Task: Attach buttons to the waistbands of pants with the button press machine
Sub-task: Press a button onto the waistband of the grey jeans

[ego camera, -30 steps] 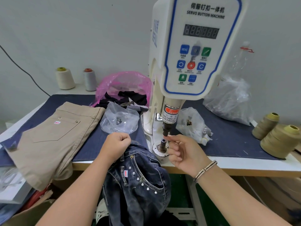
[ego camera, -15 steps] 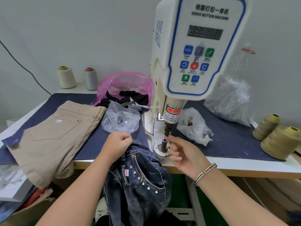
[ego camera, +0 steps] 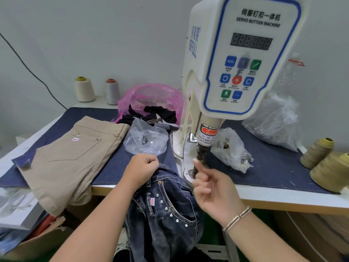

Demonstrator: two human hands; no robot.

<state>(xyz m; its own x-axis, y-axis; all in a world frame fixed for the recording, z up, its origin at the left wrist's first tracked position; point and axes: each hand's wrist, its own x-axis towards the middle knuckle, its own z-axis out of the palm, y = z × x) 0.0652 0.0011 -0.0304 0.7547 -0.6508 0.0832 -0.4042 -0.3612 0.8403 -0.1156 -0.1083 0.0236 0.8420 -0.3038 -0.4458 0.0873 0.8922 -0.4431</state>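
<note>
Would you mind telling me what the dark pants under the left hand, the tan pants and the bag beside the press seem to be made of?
Dark pants: apparently washed denim, given the faded blue weave, pale topstitching and shiny studs along the pocket.
Tan pants: matte woven cloth, perhaps cotton twill, with small metal rivets at the pocket.
Clear bag: thin glossy plastic film, crinkled and see-through.

1. Button machine stands on table, centre-right; press post hangs under its head.
2. Folded pants lie on table, left of machine.
3. Jeans hang over table's front edge, just left of post.
4. Small bag betw. folded pants & machine; bigger bag behind it.
5. Two thread cones at back left; two more at far right.
6. Two bags right of machine, one behind the other.
</note>
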